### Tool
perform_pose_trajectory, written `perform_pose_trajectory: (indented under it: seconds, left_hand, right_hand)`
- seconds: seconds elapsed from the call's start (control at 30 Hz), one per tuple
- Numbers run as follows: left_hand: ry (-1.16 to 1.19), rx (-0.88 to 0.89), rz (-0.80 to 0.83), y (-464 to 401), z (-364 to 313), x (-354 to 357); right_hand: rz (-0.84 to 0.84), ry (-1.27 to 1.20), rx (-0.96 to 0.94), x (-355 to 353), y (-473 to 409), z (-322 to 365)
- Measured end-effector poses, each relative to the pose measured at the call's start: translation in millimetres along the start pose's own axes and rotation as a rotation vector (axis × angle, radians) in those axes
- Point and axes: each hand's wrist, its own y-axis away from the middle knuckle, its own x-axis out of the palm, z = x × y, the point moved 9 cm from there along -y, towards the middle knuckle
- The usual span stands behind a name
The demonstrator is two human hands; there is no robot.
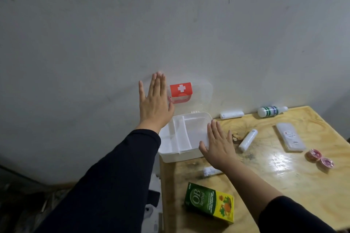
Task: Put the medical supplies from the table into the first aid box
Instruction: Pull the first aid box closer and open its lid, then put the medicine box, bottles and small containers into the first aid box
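White first aid box (184,136) open at table's left corner, lid upright; rolls, bottle (271,111), green carton (209,205) scattered alongside.

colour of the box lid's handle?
Red handle with a white cross; clearest in the head view.

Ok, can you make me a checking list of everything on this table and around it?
Surface: wooden table, glossy, dark stains near the middle.
Job's things: first aid box open, looks empty; two white rolls; white bottle; flat clear case; two pink tape rolls; green OB Herbal carton; small white tube.
Clutter: nothing seen.
Hands: left hand and right hand open, flat, empty.
Cables: nothing seen.
Surroundings: grey scuffed wall.
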Motion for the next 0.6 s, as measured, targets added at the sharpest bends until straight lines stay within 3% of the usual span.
perform_pose_trajectory:
  seconds: [0.3, 0.6]
  left_hand:
    - [0.009, 0.006, 0.033, 4.0, -1.0, -14.4]
    - [0.204, 0.066, 0.142, 84.0, -29.9, 17.8]
  right_hand:
    - [0.018, -0.002, -0.014, -13.2, 7.7, 0.8]
    - [-0.094, -0.033, -0.160, -33.1, 85.2, -0.8]
